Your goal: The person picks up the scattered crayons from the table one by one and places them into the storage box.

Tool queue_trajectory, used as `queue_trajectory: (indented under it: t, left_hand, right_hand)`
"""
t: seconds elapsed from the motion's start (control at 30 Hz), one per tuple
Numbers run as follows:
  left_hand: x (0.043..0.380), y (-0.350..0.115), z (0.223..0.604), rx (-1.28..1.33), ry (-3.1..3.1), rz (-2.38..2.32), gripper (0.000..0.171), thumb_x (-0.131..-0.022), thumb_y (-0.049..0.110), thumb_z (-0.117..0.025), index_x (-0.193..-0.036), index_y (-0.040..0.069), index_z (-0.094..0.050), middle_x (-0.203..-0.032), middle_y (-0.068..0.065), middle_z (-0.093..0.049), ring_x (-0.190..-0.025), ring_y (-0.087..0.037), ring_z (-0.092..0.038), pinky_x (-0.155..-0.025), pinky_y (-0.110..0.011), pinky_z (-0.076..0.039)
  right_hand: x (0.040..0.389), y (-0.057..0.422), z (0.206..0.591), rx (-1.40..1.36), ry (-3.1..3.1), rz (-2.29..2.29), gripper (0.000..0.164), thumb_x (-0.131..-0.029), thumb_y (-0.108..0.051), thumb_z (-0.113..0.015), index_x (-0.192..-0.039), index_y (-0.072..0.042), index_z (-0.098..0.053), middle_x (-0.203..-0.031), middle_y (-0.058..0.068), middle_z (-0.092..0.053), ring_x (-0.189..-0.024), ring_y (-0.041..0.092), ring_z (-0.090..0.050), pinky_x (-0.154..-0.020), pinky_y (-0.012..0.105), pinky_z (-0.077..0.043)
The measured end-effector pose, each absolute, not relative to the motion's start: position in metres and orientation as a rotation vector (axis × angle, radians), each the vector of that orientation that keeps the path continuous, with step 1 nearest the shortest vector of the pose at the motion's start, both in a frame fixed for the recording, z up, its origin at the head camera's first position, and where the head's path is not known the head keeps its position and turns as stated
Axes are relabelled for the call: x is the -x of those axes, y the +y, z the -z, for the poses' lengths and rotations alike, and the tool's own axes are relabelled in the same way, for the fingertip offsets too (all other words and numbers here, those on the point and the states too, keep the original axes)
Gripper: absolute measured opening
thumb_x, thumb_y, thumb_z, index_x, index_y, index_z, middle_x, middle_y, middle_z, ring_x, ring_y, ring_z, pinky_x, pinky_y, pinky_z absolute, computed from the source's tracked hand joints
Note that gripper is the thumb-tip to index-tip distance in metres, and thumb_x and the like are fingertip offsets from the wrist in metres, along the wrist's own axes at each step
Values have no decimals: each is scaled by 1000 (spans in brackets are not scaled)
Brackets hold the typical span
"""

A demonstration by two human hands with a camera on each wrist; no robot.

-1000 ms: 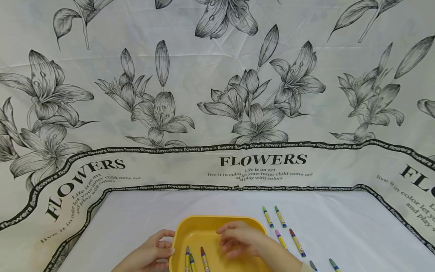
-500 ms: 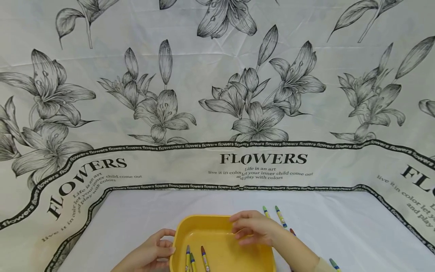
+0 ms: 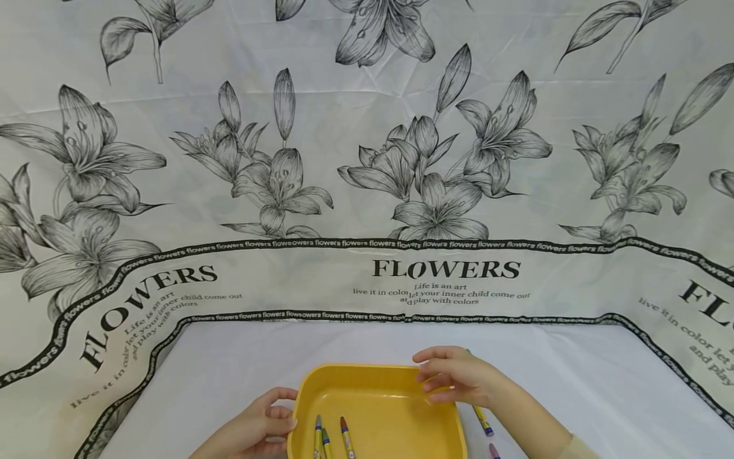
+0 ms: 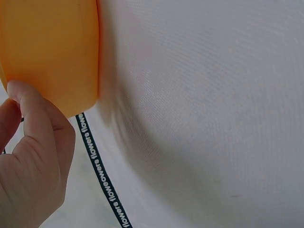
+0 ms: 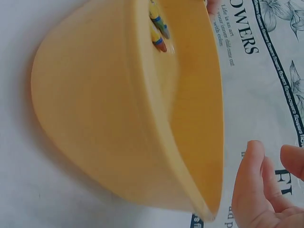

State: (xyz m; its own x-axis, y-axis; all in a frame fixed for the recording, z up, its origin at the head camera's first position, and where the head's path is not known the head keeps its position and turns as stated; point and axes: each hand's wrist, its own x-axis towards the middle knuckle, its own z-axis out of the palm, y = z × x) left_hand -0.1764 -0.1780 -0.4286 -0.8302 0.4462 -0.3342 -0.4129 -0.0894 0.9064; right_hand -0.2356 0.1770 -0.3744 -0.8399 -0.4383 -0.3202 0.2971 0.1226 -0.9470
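Observation:
My left hand (image 3: 260, 424) grips the left rim of a yellow plastic tray (image 3: 373, 387); in the left wrist view its thumb and fingers (image 4: 35, 109) pinch the tray's edge. Three crayons in yellow wrappers lie at the tray's left side: a grey one (image 3: 318, 437), a green one (image 3: 326, 444) and a brown one (image 3: 346, 438). Over the tray's far right corner is my right hand (image 3: 459, 376), fingers loosely spread and holding nothing. The right wrist view shows its fingers apart, beside the tray wall (image 5: 90, 109).
Right of the tray, on the white tablecloth (image 3: 573, 376), lie a yellow-wrapped crayon (image 3: 483, 422) and a pinkish crayon tip (image 3: 494, 451). A green tip (image 3: 469, 352) shows behind the right hand. A flower-printed cloth (image 3: 321, 274) hangs behind the table.
My right hand has moved from above the tray's inside rightward to its far right corner, and now covers most of the crayons on that side. The left hand keeps its grip on the rim.

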Motion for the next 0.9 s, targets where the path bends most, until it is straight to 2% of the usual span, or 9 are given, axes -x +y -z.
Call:
queue_trajectory:
  t: [0.47, 0.9]
  left_hand:
    - [176, -176, 428, -38, 1693, -1953, 50, -88, 3, -59, -130, -3, -32, -85, -5, -58, -71, -11, -60, -66, -22, -53]
    - [174, -177, 430, -45, 1665, -1976, 49, -89, 2, -57, -130, -2, -31, -87, -7, -58, -73, -13, -59, -68, -23, -53]
  right_hand:
    - [244, 214, 368, 137, 1875, 1773, 32, -87, -11, -59, -117, -1, -54, -89, 6, -62, -72, 13, -61, -68, 28, -55]
    - [249, 241, 372, 60, 1941, 1764, 32, -87, -11, -60, -118, -3, -54, -90, 5, -63, -73, 13, -61, -71, 30, -55]
